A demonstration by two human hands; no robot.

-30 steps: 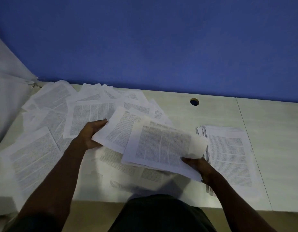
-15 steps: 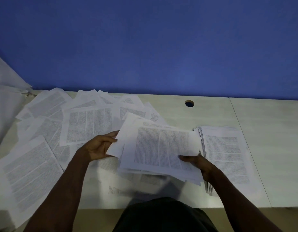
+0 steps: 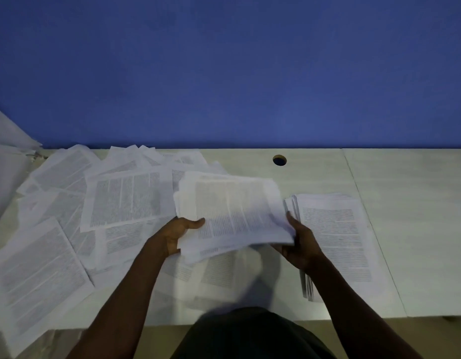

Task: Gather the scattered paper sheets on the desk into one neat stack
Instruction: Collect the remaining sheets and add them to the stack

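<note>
Both hands clasp the gathered bundle (image 3: pixel 233 216) above mid-desk, left hand (image 3: pixel 176 233) at its near-left corner, right hand (image 3: pixel 298 244) at its right edge; square edges first, then lower it onto the stack (image 3: pixel 335 242) at right
</note>
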